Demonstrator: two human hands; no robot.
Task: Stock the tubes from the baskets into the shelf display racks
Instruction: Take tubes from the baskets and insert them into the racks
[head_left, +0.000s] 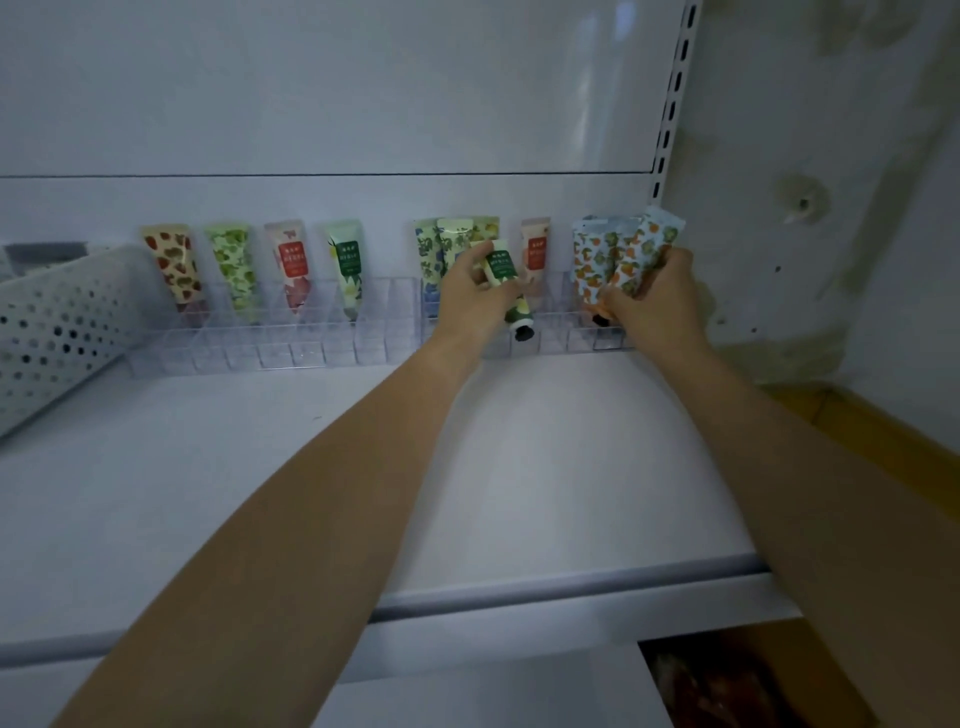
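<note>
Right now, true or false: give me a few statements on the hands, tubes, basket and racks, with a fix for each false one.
1. The left hand holds a green-label tube with its black cap pointing down. True.
2. The right hand holds nothing. False: its fingers grip a bunch of orange-patterned tubes.
3. A perforated white basket sits at the left end of the shelf. True.
4. Every slot of the clear racks is filled. False: tubes stand only along the back, and the front slots are empty.
</note>
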